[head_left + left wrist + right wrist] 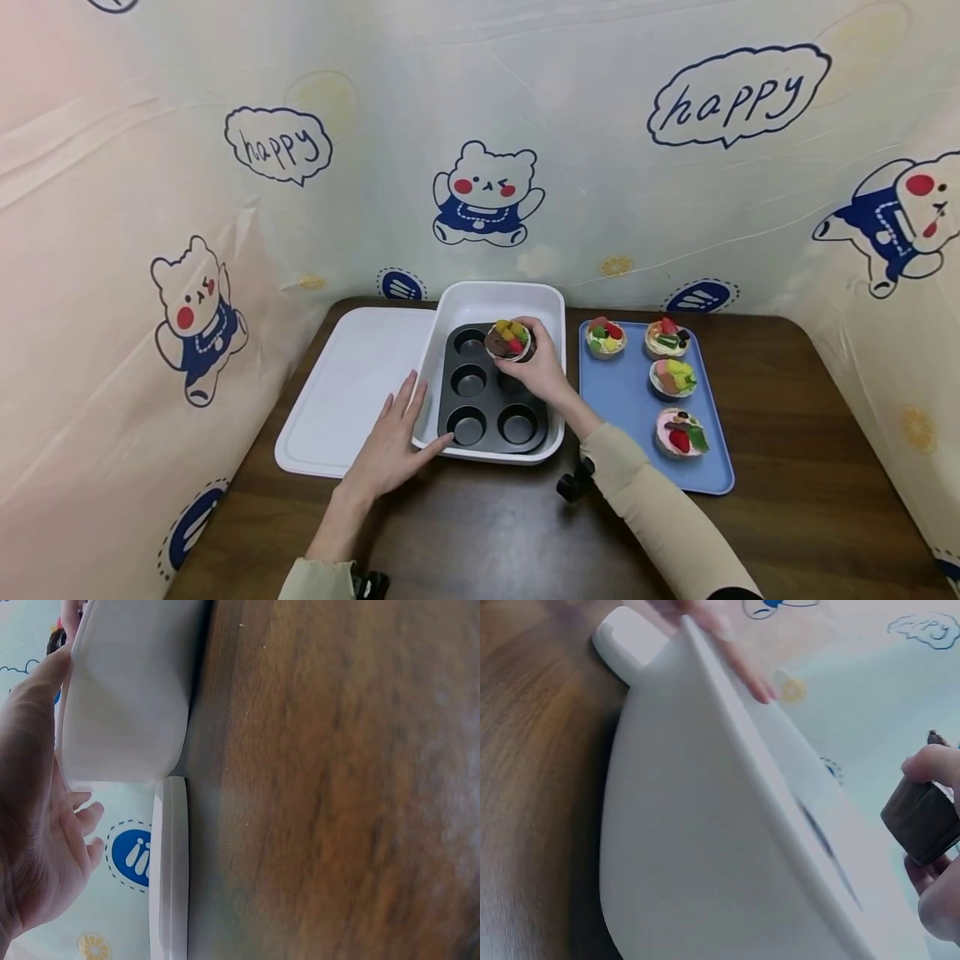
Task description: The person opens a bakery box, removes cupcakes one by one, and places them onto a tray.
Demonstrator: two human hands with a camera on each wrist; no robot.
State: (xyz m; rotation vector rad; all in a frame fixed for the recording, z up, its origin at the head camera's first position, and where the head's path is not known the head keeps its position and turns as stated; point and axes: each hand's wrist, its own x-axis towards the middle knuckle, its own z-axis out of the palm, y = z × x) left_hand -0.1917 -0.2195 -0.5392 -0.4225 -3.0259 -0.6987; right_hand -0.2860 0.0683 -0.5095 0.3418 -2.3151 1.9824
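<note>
My right hand (544,368) grips a toy cupcake (507,340) with brown, yellow and red topping, above the upper part of a dark muffin tin (492,422). The right wrist view shows the dark cup of this cupcake between thumb and fingers, above the rim. The tin lies inside a white rectangular tub (501,288); its cups in sight hold nothing, and the held cupcake and hand hide some of the right-hand ones. With fingers spread and mostly straight, my left hand (388,448) rests at the tub's near left corner, thumb across the rim.
To the right, a blue tray (611,400) carries several more toy cupcakes, one with pink cream (681,433) nearest me. A white lid (337,392) lies flat left of the tub. Behind the brown table (510,533) hangs a printed cloth (585,208).
</note>
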